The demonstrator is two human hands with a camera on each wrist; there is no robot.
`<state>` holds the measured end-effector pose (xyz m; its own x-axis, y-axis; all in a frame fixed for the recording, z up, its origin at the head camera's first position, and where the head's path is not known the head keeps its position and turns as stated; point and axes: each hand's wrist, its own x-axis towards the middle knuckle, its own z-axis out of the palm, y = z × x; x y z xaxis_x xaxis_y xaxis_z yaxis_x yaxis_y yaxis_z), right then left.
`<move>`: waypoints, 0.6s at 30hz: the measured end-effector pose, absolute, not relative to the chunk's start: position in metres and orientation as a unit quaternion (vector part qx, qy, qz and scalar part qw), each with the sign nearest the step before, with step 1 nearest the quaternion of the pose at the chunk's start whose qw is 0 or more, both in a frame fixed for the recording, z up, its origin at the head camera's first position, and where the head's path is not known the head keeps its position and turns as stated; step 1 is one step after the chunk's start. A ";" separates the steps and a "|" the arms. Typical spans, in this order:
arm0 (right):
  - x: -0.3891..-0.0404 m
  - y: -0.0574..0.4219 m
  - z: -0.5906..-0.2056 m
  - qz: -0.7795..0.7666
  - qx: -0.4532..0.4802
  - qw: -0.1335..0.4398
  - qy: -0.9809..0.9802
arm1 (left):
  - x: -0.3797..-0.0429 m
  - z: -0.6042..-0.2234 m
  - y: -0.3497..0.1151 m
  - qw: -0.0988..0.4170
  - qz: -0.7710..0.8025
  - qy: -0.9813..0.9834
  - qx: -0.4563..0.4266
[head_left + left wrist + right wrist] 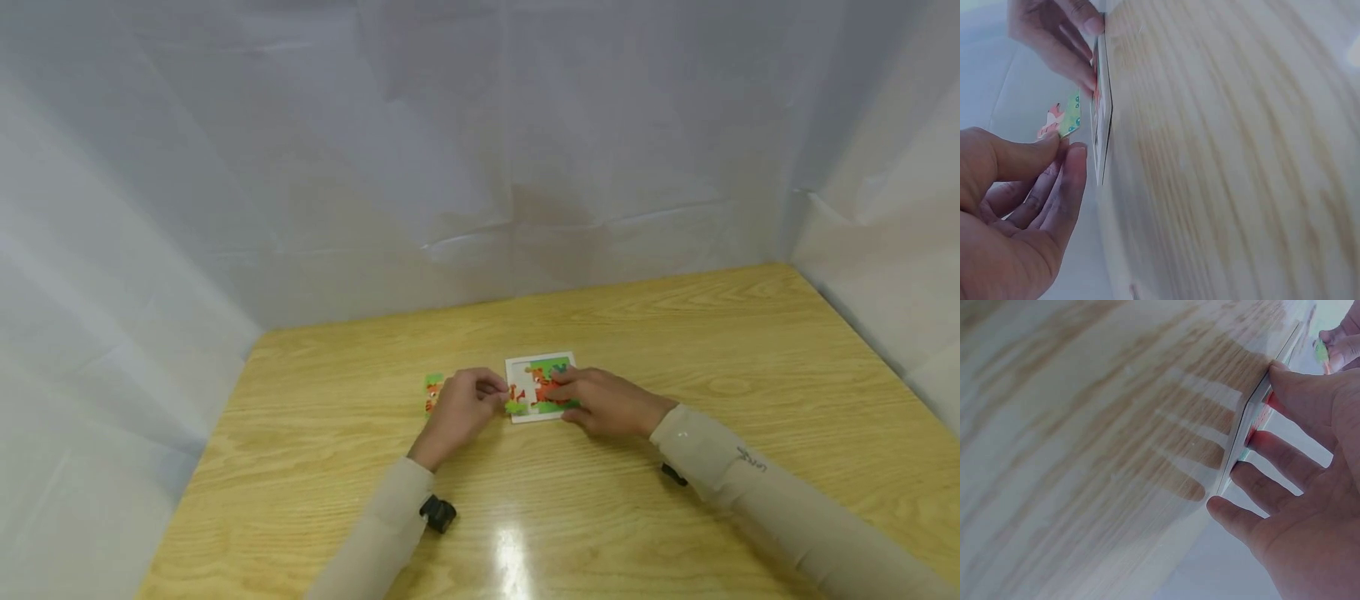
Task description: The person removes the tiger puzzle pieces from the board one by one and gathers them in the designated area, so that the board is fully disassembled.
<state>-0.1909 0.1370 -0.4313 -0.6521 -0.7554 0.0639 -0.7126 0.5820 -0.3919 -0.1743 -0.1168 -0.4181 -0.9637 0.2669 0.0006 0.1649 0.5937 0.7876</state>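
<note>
A small square jigsaw puzzle in a white-rimmed tray [521,419] lies on the table, with orange animal pieces on green filling its right part and a pale bare area at its left. My left hand [463,408] pinches a puzzle piece [1071,115], green with an orange and white figure, between thumb and fingertips. That piece is tilted above the tray's left side. With fingers spread and fairly straight, my right hand [615,404] rests on the tray's right side; in the right wrist view its thumb [1297,394] touches the near edge while other fingertips press on the pieces.
Another orange and green piece or pieces [432,393] lie left of the tray, partly hidden behind my left hand. The wooden table [337,467] extends around the tray. White sheeting [375,208] hangs behind the table and at both sides.
</note>
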 end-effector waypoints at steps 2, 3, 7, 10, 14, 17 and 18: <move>-0.190 0.137 -0.431 -0.196 -0.412 0.056 0.888 | -0.173 -0.417 -0.122 0.060 0.441 0.889 0.111; -0.190 0.137 -0.431 -0.195 -0.412 0.055 0.888 | -0.172 -0.416 -0.125 0.061 0.444 0.888 0.106; -0.190 0.137 -0.431 -0.196 -0.408 0.060 0.890 | -0.169 -0.413 -0.137 0.072 0.470 0.876 0.080; -0.190 0.137 -0.432 -0.195 -0.407 0.061 0.890 | -0.167 -0.411 -0.147 0.072 0.481 0.871 0.065; -0.189 0.137 -0.431 -0.191 -0.408 0.060 0.891 | -0.164 -0.407 -0.159 0.064 0.481 0.873 0.050; -0.189 0.137 -0.431 -0.192 -0.409 0.060 0.890 | -0.162 -0.406 -0.167 0.059 0.475 0.877 0.041; -0.189 0.137 -0.431 -0.192 -0.410 0.058 0.890 | -0.161 -0.406 -0.169 0.058 0.472 0.879 0.038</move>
<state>-0.1894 0.1371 -0.4308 -0.6571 -0.7519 0.0537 -0.7074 0.5904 -0.3887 -0.1613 -0.1689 -0.4056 -0.9903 0.1223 -0.0662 0.0123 0.5514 0.8341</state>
